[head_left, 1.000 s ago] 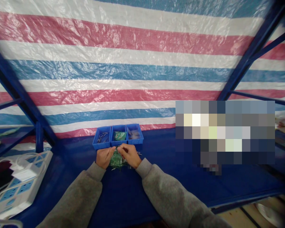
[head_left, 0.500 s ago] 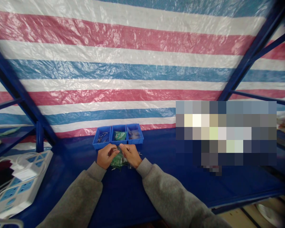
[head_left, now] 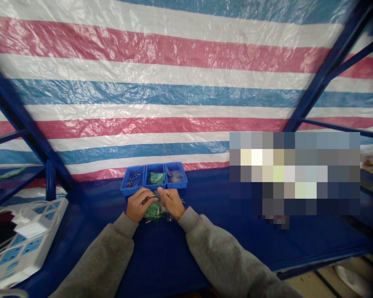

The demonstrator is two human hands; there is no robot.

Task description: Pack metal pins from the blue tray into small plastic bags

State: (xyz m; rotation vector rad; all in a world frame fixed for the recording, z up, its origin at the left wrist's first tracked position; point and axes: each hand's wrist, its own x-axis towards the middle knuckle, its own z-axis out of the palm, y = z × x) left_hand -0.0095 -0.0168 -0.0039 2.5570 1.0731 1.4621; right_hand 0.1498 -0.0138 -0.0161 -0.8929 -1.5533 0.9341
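Observation:
My left hand (head_left: 139, 205) and my right hand (head_left: 171, 203) meet at the fingertips over a blue cloth-covered bench (head_left: 161, 256). Both pinch a small metal piece (head_left: 153, 197), which is too small to identify. Just below my hands lies a heap of green parts (head_left: 154, 212) with thin metal pins sticking out. Directly ahead stands a blue tray (head_left: 153, 188) with three compartments, holding metal pins (head_left: 133, 180) on the left, green parts (head_left: 156, 178) in the middle and a clear bag (head_left: 175, 176) on the right.
A white power strip (head_left: 21, 244) with blue sockets and cables lies at the lower left. A striped tarpaulin (head_left: 143, 124) on a blue metal frame (head_left: 18, 116) rises behind the bench. A pixelated patch (head_left: 294, 174) hides the area to the right.
My hands have drawn slightly apart, and the metal piece now shows between my fingertips. The whole view has shifted slightly.

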